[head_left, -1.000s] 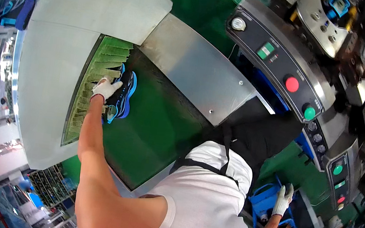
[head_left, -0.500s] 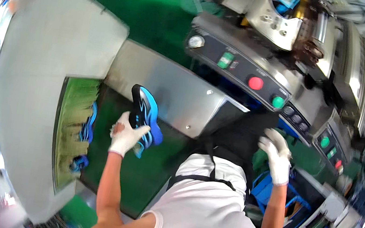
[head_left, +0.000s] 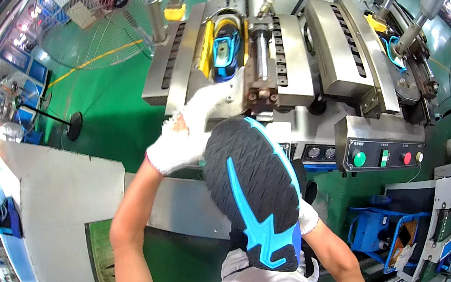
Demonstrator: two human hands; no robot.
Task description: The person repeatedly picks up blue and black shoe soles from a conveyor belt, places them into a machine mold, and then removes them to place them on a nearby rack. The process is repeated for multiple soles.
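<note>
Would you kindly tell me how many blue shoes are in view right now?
2. One black-soled blue shoe is held sole-up between the white-gloved left hand and right hand; another blue shoe sits in the steel press machine behind. Others may be hidden.

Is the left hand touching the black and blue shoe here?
Touching. The head view shows the gloved left hand pressed against the toe end of the shoe, sole up, with no gap between them.

A small white label [head_left: 360, 143], seemingly rectangular, tops the grey control panel [head_left: 379, 143].
</note>
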